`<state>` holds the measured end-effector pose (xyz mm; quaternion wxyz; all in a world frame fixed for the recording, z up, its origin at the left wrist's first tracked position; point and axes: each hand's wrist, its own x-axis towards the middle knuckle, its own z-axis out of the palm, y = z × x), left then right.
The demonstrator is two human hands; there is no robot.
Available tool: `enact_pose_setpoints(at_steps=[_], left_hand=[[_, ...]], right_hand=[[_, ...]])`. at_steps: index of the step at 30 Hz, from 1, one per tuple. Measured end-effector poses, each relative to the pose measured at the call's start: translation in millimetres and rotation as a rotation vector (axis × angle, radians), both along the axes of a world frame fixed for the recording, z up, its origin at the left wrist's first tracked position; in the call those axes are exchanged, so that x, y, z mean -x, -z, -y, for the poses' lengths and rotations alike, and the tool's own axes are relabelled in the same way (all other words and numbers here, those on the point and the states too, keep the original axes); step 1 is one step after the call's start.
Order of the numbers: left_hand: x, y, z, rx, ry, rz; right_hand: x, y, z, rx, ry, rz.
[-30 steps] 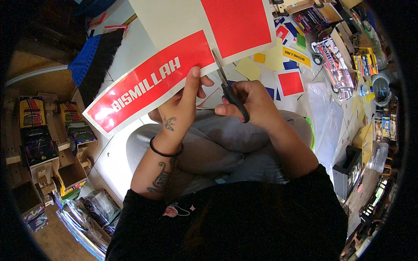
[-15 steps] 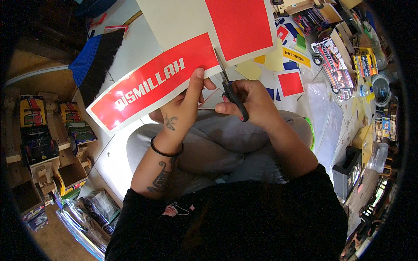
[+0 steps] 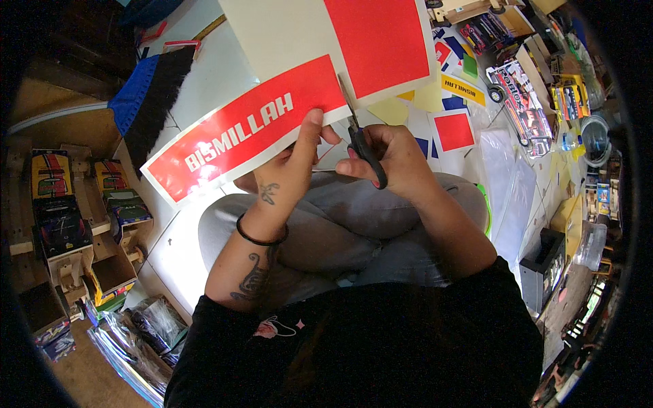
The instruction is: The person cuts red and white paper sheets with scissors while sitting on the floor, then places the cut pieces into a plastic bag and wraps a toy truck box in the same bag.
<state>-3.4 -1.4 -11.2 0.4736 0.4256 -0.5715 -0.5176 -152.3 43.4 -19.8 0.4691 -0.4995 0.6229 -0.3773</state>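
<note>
My left hand (image 3: 294, 153) pinches the lower edge of a large sticker sheet (image 3: 286, 34), thumb on top and fingers mostly hidden beneath. A red strip (image 3: 238, 132) with white lettering runs along the sheet's near side, and a larger red block (image 3: 381, 44) lies right of it across a pale gap. In my right hand (image 3: 394, 160) are black-handled scissors (image 3: 365, 153), fingers wrapped round the handles. Their blades point away from me and lie at the sheet's near edge, in the pale gap between strip and block.
Cut paper pieces lie on the tiled floor, among them a red square (image 3: 454, 131) and a yellow strip (image 3: 464, 89). Wooden toy trucks (image 3: 61, 197) stand at left. A decorated panel (image 3: 520, 102), a grey box (image 3: 542, 265) and clear plastic sheets (image 3: 507, 183) are at right.
The sheet has shifted slightly to the right and tilted a little, with my left hand moving along. The scissors stay at nearly the same place on its edge.
</note>
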Motion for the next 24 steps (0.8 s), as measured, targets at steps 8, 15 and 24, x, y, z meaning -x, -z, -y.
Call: enact_pose_setpoints(at_steps=[8, 15, 24], left_hand=[[2, 0, -1, -0.002, 0.028, -0.018], [2, -1, -2, -0.018, 0.025, -0.03], [2, 3, -6, -0.032, 0.031, -0.03]], right_hand=[[0, -1, 0, 0.025, 0.04, -0.002], [1, 5, 0, 0.096, 0.044, -0.015], [1, 8, 2, 0.132, 0.075, 0.018]])
